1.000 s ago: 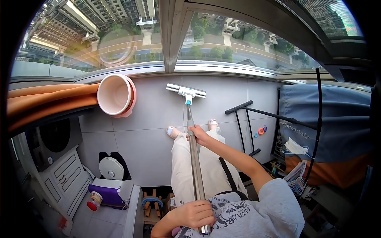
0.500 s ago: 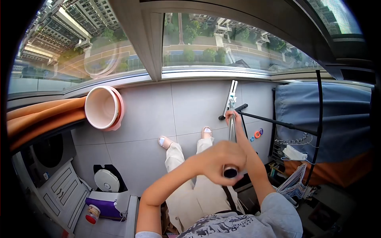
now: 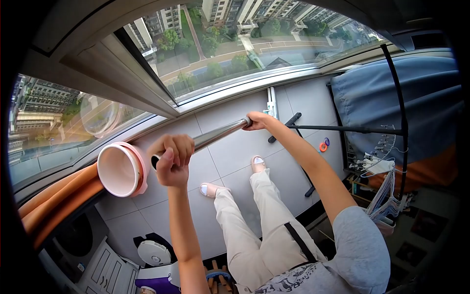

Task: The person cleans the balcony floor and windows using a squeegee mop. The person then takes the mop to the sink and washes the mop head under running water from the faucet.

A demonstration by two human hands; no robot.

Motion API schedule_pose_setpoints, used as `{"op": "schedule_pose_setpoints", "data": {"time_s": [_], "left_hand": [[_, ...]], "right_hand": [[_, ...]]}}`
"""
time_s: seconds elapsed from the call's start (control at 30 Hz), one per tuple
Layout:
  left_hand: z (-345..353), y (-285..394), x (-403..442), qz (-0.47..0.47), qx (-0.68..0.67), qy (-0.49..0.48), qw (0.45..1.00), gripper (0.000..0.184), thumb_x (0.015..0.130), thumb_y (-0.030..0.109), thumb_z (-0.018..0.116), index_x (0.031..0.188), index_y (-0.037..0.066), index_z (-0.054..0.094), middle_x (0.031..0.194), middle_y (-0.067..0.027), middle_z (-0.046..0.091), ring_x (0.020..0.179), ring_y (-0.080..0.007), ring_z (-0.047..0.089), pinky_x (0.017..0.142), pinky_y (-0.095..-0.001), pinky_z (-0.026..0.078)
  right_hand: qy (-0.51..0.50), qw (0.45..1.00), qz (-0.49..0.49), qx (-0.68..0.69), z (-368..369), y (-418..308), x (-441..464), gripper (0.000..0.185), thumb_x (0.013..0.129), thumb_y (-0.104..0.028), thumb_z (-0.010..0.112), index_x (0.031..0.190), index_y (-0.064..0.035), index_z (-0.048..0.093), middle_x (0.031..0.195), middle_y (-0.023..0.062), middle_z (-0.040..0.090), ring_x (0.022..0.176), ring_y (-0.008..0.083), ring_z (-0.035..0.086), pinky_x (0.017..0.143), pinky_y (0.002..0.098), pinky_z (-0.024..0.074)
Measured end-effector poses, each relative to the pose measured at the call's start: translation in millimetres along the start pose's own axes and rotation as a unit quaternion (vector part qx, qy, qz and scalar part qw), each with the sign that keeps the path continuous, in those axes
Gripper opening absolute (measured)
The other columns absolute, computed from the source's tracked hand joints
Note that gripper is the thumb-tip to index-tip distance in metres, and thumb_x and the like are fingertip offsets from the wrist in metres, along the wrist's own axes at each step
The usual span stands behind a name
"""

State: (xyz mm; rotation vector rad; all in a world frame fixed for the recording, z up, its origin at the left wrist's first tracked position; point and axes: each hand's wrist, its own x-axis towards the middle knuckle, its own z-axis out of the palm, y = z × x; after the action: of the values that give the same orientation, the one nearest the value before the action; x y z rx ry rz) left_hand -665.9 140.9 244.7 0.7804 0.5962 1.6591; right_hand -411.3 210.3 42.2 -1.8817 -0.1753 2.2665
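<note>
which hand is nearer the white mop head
Right. The right hand grips the pole on the side toward the white mop head; the left hand holds it at the opposite, open end, farther away.

You're in a home, on what looks like an enclosed balcony high up: the window (image 3: 235, 54) looks down on apartment blocks and trees. Below that window you have a grey tiled floor (image 3: 188, 196). To the window's left sit nested pink buckets (image 3: 119, 170); to its right stand a black drying rack (image 3: 395, 93) and hanging clothes hangers (image 3: 384, 196).
</note>
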Motion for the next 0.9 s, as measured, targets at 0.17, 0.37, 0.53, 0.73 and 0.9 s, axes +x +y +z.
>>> {"op": "schedule_pose_setpoints", "data": {"time_s": [0.17,0.37,0.53,0.73,0.9], "left_hand": [[-10,42,-66,0.026,0.036,0.101,0.994,0.017,0.061,0.012,0.041,0.047,0.006,0.032,0.039,-0.003,0.032,0.035,-0.0111,0.028,0.042,-0.0247,0.028],[-10,151,-104,0.038,0.091,0.076,0.992,0.014,0.06,0.006,0.043,0.048,0.006,0.035,0.042,-0.0052,0.037,0.036,-0.0152,0.034,0.043,-0.026,0.033],[4,221,-116,0.126,0.102,0.079,0.984,0.02,0.058,0.006,0.063,0.055,0.005,0.043,0.047,-0.0024,0.045,0.043,-0.015,0.047,0.043,-0.0267,0.04],[22,224,-99,0.018,0.173,-0.192,0.966,0.022,0.051,0.005,0.066,0.06,0.006,0.046,0.053,-0.003,0.049,0.046,-0.0135,0.047,0.042,-0.0249,0.035],[33,208,-131,0.133,0.169,-0.044,0.976,0.02,0.062,0.013,0.06,0.058,0.008,0.041,0.049,-0.0004,0.044,0.041,-0.0098,0.041,0.042,-0.0229,0.032]], "right_hand": [[0.013,0.98,0.131,-0.152,33,38,18,0.023,0.076,-0.006,0.025,0.09,0.0073,0.036,0.084,0.0178,0.045,0.074,0.0255,0.053,0.062,0.0339,0.0512],[-0.166,0.886,0.186,-0.392,126,80,-10,0.031,0.074,-0.017,0.023,0.084,0.004,0.044,0.076,0.0162,0.048,0.066,0.0203,0.055,0.047,0.0252,0.0479],[-0.29,0.843,0.194,-0.41,203,115,-44,0.037,0.075,-0.023,0.025,0.095,0.0046,0.041,0.078,0.0202,0.052,0.065,0.0223,0.056,0.054,0.0274,0.0482],[-0.08,0.789,-0.197,-0.576,106,83,-70,0.059,0.08,-0.035,0.039,0.12,0.0028,0.018,0.077,0.0159,0.055,0.068,0.0258,0.056,0.062,0.031,0.0447],[0.507,0.23,-0.514,-0.653,-114,-80,-223,0.061,0.063,-0.015,0.06,0.116,-0.0042,0.032,0.108,0.0157,0.037,0.103,0.029,0.035,0.085,0.0361,0.0314]]}}
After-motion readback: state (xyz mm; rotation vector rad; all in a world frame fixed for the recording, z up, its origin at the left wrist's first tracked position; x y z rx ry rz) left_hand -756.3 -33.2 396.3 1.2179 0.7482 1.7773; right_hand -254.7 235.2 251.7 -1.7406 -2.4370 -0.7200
